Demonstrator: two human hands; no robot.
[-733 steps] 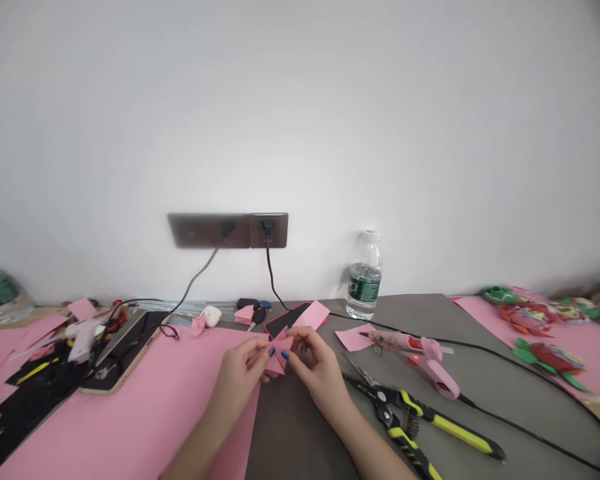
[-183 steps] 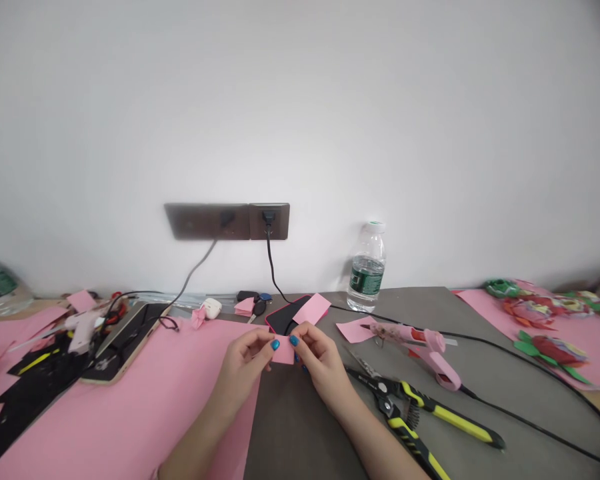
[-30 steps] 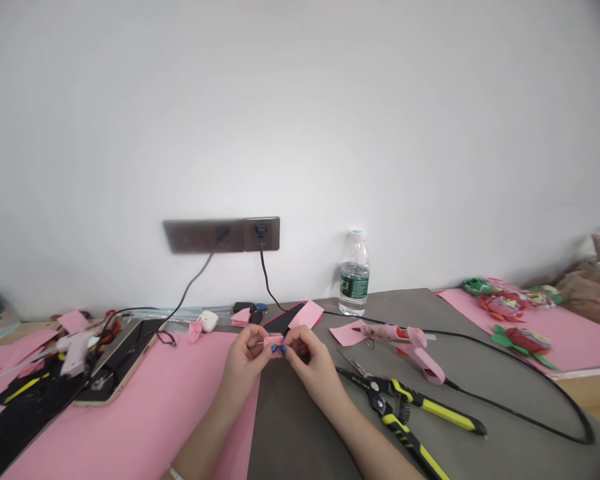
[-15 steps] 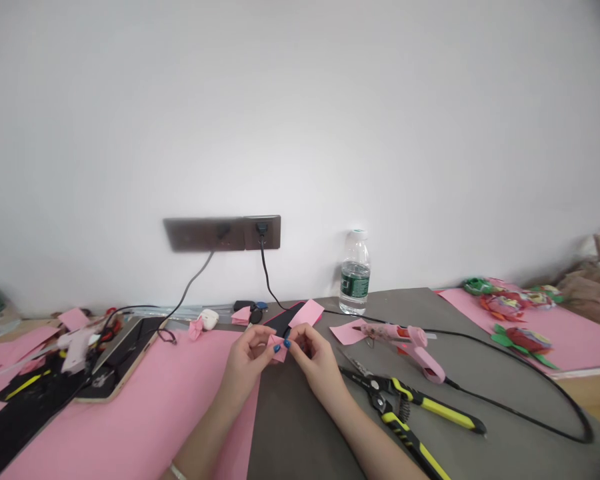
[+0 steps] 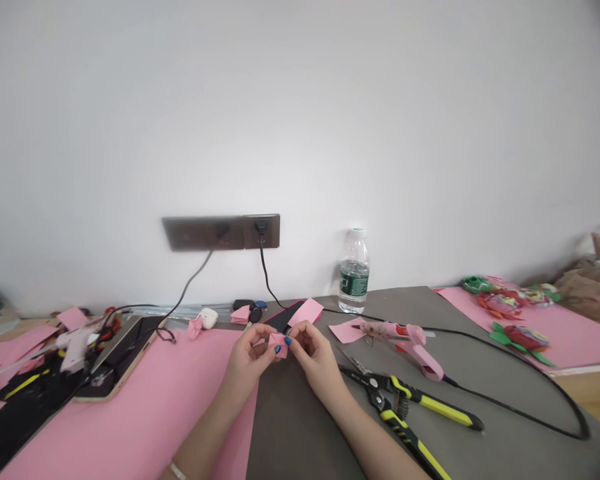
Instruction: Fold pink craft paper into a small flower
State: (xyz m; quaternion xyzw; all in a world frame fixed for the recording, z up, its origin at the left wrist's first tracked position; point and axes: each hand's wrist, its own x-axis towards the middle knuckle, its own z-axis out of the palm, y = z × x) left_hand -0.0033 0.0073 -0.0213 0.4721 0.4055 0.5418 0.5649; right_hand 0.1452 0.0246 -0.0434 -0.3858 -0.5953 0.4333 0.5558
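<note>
Pink paper (image 5: 279, 340): smooth-faced a few seconds back, creased now. My left hand (image 5: 247, 363) and right hand (image 5: 314, 357) pinch it, thumbs close. Sits left of pliers (image 5: 377, 398); glue gun (image 5: 420, 353) still behind pliers.

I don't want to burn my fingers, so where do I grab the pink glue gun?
Best by its handle, probably from the right. It lies on its side, with the handle slanting down toward you and the nozzle pointing left, so coming from that side should keep fingers off the tip.
</note>
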